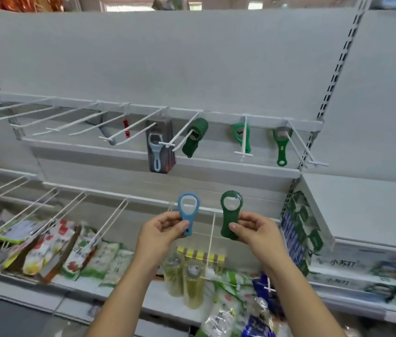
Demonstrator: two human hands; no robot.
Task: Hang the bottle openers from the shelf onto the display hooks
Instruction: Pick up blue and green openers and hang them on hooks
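Both bare forearms extended up from the bottom edge, hands level and apart. The left hand [161,229] pinched the blue bottle opener [187,217] between thumb and curled fingers; the right hand [256,231] pinched the green bottle opener [228,215] the same way, palms facing each other

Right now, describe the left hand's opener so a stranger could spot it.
Below the rail of white display hooks, two hands are raised. The left hand pinches the light blue bottle opener, ring end up; the right hand holds a dark green opener.
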